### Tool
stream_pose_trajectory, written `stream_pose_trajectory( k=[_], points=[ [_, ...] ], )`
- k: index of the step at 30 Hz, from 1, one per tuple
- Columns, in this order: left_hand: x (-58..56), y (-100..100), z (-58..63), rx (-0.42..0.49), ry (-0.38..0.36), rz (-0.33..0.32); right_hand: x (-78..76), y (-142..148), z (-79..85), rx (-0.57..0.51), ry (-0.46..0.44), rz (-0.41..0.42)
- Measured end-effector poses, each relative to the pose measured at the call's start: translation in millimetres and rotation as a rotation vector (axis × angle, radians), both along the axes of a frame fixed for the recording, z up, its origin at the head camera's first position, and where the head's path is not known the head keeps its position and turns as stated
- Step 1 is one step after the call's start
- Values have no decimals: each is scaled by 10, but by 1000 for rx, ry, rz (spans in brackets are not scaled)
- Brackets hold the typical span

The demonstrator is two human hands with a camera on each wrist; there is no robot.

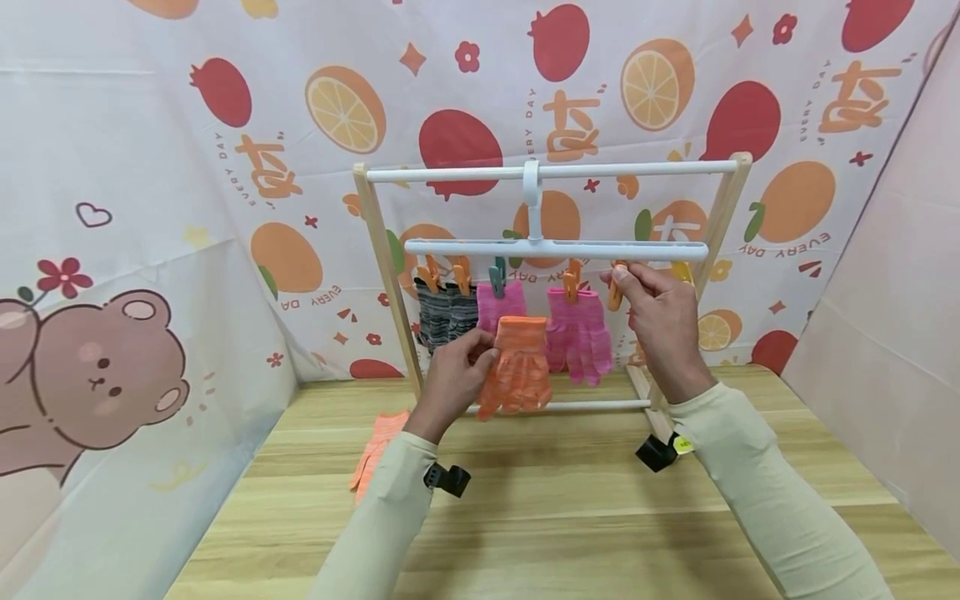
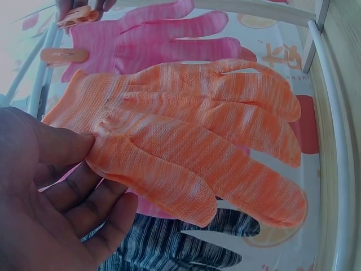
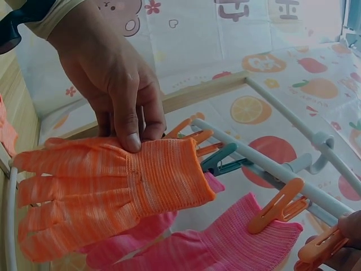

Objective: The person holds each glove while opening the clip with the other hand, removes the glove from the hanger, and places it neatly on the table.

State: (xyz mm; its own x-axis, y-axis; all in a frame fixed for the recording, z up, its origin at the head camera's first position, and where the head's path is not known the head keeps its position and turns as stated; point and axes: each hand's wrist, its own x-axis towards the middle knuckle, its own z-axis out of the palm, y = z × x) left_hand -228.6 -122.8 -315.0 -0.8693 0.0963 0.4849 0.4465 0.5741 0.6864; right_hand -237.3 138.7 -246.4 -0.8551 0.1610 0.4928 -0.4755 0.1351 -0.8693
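Observation:
My left hand (image 1: 459,377) pinches an orange knitted glove (image 1: 521,358) near its cuff, fingers hanging down in front of the rack. In the left wrist view the thumb lies on the front of the glove (image 2: 192,135). At the right part of the white hanger (image 1: 555,249), my right hand (image 1: 663,321) pinches an orange clothespin (image 1: 617,287). A pink glove (image 1: 579,333) hangs from another orange clothespin (image 1: 572,282) between the hands. Behind the orange glove, a second pink glove (image 1: 501,302) hangs from a teal clothespin (image 1: 497,277).
Grey-and-black gloves (image 1: 442,315) hang at the hanger's left on orange clothespins. The hanger hooks over the top bar (image 1: 637,169) of a wood-and-white rack. Another orange glove (image 1: 384,437) lies on the table (image 1: 525,517) by the left forearm. A yellow clothespin (image 1: 682,271) shows behind the right hand.

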Motion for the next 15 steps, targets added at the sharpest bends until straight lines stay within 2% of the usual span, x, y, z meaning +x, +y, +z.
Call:
stream_pose_trajectory(
  k=[6, 15],
  points=[
    [-4, -27, 3, 0, 13, 11, -10, 3, -3, 10, 5, 1],
    [2, -77, -17, 25, -9, 19, -8, 1, -8, 11, -4, -4]
  ],
)
